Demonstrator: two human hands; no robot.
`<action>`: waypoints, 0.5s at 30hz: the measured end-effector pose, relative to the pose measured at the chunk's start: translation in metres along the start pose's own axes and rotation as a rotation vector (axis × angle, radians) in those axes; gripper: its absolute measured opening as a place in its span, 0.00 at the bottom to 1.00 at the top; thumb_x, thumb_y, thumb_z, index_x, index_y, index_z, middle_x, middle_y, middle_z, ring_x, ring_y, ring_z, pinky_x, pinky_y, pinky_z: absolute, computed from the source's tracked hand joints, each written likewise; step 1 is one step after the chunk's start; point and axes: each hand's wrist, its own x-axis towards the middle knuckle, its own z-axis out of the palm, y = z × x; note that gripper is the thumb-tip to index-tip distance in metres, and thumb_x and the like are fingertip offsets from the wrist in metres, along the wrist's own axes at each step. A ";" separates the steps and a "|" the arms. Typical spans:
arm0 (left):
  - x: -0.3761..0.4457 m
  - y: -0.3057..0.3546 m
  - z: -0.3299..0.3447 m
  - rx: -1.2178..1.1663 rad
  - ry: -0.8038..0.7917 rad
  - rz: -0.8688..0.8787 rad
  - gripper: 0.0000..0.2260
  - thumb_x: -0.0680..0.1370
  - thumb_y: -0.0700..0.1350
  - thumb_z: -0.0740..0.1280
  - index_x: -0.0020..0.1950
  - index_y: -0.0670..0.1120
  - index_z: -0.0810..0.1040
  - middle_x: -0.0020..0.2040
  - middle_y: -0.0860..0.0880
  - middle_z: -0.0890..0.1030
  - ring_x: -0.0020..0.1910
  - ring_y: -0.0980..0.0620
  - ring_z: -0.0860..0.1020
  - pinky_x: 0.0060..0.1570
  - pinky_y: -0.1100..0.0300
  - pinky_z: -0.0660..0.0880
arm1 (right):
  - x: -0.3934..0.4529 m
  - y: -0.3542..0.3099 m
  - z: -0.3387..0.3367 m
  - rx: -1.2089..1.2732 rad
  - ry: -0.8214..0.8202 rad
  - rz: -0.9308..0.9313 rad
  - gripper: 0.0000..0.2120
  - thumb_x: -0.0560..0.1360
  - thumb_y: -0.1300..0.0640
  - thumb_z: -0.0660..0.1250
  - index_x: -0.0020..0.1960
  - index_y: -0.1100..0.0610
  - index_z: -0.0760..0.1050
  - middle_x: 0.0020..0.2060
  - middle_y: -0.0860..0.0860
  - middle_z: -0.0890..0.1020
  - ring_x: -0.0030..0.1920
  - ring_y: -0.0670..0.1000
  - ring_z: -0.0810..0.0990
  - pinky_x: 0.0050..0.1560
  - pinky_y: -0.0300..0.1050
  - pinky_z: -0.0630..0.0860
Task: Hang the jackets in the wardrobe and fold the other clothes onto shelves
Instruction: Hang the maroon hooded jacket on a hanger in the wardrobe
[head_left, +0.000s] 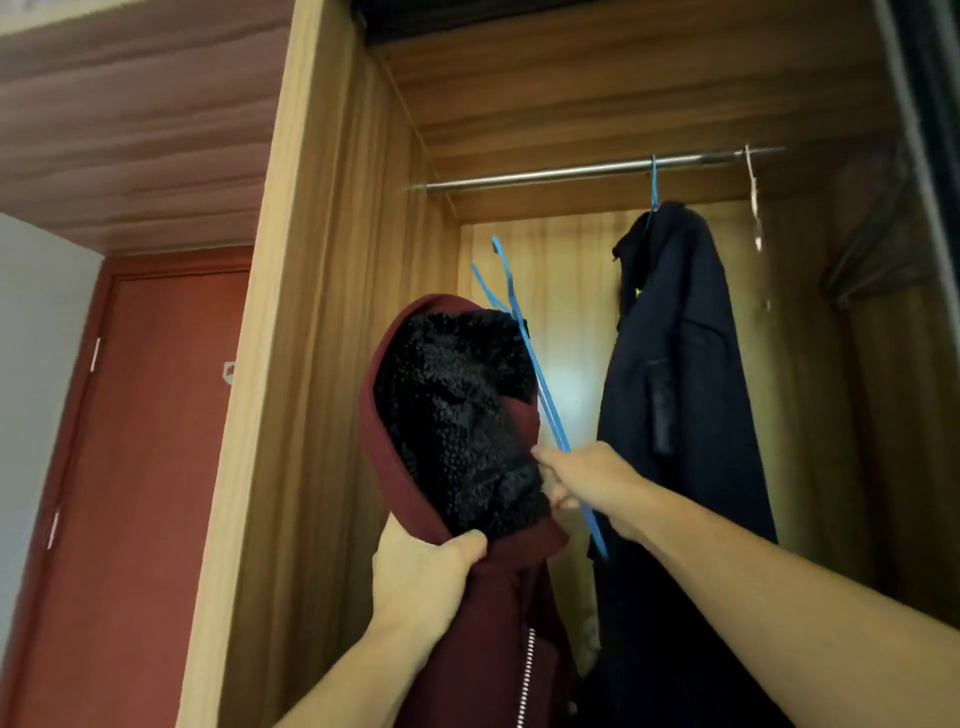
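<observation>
So closest to the camera was the maroon hooded jacket (498, 613), held up right in front of the open wardrobe (332, 312). The left hand (421, 577) had its fingers and thumb clamped round the lower edge of the hood, bunching the fabric just above the zip (525, 675). The hood itself stood up and gaped toward the camera, so you could see all the black fleecy lining (457, 415) inside it.

Just to the right of the hood, the right hand (587, 480) was curled round a blue wire hanger (540, 384), gripping it low on the frame. The hanger was tilted, its hook end poking up above the top of the hood and its bottom tip sticking out below the hand. It ran right along the hood's right edge, but I couldn't tell if any of it was actually inside the jacket.

Farther back than the maroon jacket, and off to its right, a dark navy jacket (675, 389) was already hanging inside the wardrobe on its own blue hanger (653, 182), hooked over the metal rail (545, 174). The rail ran across well above the hood. Another, pale hanger hook (751, 176) sat on the rail right of the navy one.

Way off to the left of the maroon jacket, past the wardrobe's side panel, was a red door (130, 441).
</observation>
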 end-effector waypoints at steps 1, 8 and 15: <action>-0.014 0.000 -0.002 0.005 -0.018 -0.002 0.05 0.69 0.40 0.74 0.42 0.42 0.80 0.46 0.41 0.85 0.48 0.41 0.82 0.48 0.53 0.78 | -0.009 -0.003 0.000 -0.023 -0.001 -0.010 0.21 0.78 0.43 0.62 0.35 0.58 0.73 0.27 0.51 0.77 0.32 0.49 0.77 0.35 0.40 0.75; -0.087 0.002 -0.026 0.075 0.030 -0.013 0.28 0.53 0.50 0.73 0.54 0.51 0.78 0.45 0.54 0.84 0.43 0.52 0.82 0.51 0.50 0.80 | -0.074 0.015 -0.008 -0.311 0.089 -0.171 0.27 0.80 0.44 0.59 0.27 0.56 0.62 0.21 0.49 0.68 0.25 0.53 0.69 0.33 0.46 0.69; -0.140 0.005 -0.064 -0.047 -0.094 -0.031 0.13 0.58 0.41 0.72 0.41 0.46 0.80 0.35 0.52 0.83 0.36 0.51 0.82 0.41 0.53 0.80 | -0.127 0.004 0.001 -0.143 0.339 -0.316 0.18 0.80 0.54 0.58 0.34 0.61 0.69 0.24 0.52 0.70 0.25 0.50 0.69 0.30 0.51 0.75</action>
